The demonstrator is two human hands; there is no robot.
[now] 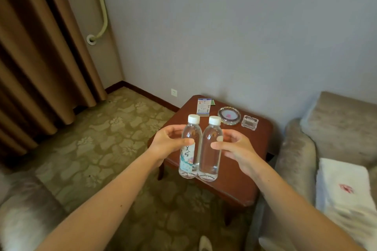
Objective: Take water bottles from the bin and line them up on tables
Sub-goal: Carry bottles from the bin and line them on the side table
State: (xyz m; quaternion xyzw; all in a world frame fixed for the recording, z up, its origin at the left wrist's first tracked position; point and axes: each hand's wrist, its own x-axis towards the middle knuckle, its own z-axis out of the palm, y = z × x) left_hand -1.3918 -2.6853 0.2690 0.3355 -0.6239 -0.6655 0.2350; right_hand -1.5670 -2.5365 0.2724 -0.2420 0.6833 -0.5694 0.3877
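Water bottles [201,155]: head view; two, upright, touching, over near edge of table [244,171].
Left hand [167,142]: fingers curled round labelled bottle [188,161].
Right hand [234,146]: fingers clamped on plain bottle [210,161].
Handling: probably full, weighty, slick, thin-walled; best gripped mid-body.

Left hand [167,144] grips labelled bottle [188,162], right hand [236,149] second bottle [210,161], seemingly above the table [263,138].

A round glass ashtray [228,115] lies near the wall. Just right of it sits a small clear glass dish [249,122], and just left of it stands a printed card [203,106]. Further left, a white wall socket [173,92] sits low on the wall. Brown curtains [40,51] hang far left of the ashtray, above a patterned green carpet [98,140]. To its right is a grey armchair [338,126] with a white cloth [344,189] on it.
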